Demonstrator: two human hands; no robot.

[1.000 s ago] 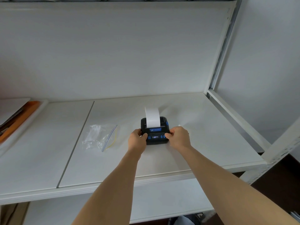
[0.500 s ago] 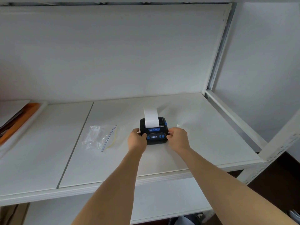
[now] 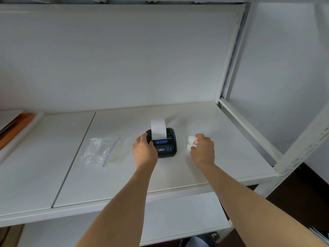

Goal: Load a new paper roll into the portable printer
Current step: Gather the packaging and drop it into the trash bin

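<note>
A small black and blue portable printer sits on the white shelf, with a strip of white paper standing up out of its top slot. My left hand grips the printer's left side, thumb on its top. My right hand is off the printer, to its right, with fingers curled over small white paper pieces with a red mark. Whether the fingers pinch them is unclear.
A clear zip bag lies to the left of the printer. An orange and grey tray sits at the far left. White metal shelf posts rise on the right, and a lower shelf lies below.
My right hand has left the printer's right side and moved right onto the small white paper pieces. My left hand stays on the printer.
</note>
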